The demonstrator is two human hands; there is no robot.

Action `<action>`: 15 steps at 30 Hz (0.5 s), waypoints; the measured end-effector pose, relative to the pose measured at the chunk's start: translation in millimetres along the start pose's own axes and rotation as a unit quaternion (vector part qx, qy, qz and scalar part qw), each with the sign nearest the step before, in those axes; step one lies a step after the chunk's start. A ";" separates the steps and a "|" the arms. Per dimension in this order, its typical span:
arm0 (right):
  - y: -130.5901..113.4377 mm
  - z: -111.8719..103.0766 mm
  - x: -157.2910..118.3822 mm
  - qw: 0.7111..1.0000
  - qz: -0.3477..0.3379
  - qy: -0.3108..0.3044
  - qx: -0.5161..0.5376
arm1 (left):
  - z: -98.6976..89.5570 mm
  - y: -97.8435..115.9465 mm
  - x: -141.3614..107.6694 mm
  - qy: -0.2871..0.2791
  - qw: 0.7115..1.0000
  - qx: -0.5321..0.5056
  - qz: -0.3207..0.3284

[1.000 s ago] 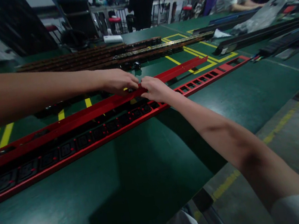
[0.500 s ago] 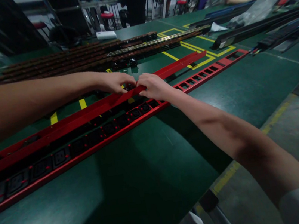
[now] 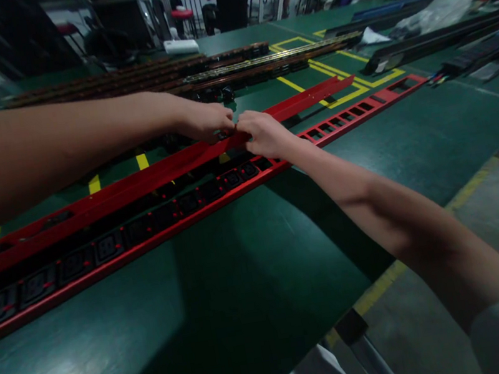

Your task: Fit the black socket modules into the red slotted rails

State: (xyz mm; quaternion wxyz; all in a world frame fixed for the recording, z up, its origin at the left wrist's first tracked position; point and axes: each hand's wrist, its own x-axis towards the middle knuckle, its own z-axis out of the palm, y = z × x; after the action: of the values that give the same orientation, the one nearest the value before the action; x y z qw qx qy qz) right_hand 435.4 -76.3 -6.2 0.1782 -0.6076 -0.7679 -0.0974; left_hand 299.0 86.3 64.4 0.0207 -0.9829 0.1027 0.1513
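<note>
A long red channel of thin, smooth metal, folded lengthwise into a trough, is held slantwise across a green tabletop, just behind a red strip. Its near wall is pinched by the bent fingers of the right hand. The left hand is placed over the trough just beside the right fingertips, its fingers curled; whether anything is grasped by them cannot be told. The strip is pierced by a row of squarish openings; its left stretch is filled with matt black sockets, dotted with red, while open, ladder-like frames are left towards its right end, near which coloured wires are seen. The tabletop, dully glossy, is marked with flat yellow tape. Behind, slender brown bars are laid side by side; at right, straight black rails are set near a crumpled, see-through plastic bag.
</note>
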 end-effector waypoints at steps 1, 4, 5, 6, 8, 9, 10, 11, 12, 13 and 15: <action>0.1 0.1 -0.1 1.000 0.002 0.001 0.002 | 0.7 -1.9 1.7 -0.003 1.000 0.004 -0.009; 0.1 -0.5 -0.8 1.000 0.013 -0.001 0.004 | 2.9 -9.6 8.7 -0.002 1.000 0.012 -0.007; -0.1 -1.0 -1.0 1.000 0.017 -0.005 0.003 | 2.8 -11.7 11.5 -0.005 1.000 0.018 -0.002; -0.4 -1.6 -1.2 1.000 0.019 -0.011 0.001 | 2.0 -13.0 14.2 -0.011 1.000 0.027 -0.002; -1.1 -2.5 -1.4 1.000 0.018 -0.020 -0.001 | -1.5 -12.7 18.5 -0.033 0.998 0.055 -0.011; -1.5 -2.7 -1.3 1.000 0.016 -0.021 -0.001 | -3.8 -11.2 19.5 -0.044 0.997 0.068 -0.014; -1.8 -2.7 -1.1 1.000 0.014 -0.020 -0.001 | -6.0 -9.0 19.4 -0.051 0.995 0.082 -0.014; -2.0 -2.5 -0.8 1.000 0.013 -0.018 0.001 | -8.0 -6.3 18.2 -0.055 0.994 0.093 -0.011; -2.1 -2.2 -0.4 1.000 0.011 -0.013 0.003 | -9.5 -3.4 16.1 -0.056 0.993 0.102 -0.008; -2.3 -1.8 0.0 1.000 0.010 -0.007 0.007 | -10.5 -0.5 13.4 -0.055 0.993 0.107 -0.008; -2.6 -1.5 0.7 1.000 0.005 0.007 0.019 | -11.0 4.9 7.0 -0.049 0.993 0.110 -0.014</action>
State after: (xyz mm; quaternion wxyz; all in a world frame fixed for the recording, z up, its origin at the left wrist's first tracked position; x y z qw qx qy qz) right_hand 432.9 -76.8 -4.3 0.1953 -0.6069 -0.7655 -0.0863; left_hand 307.7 79.3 72.8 0.1358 -0.9674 0.1033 0.1872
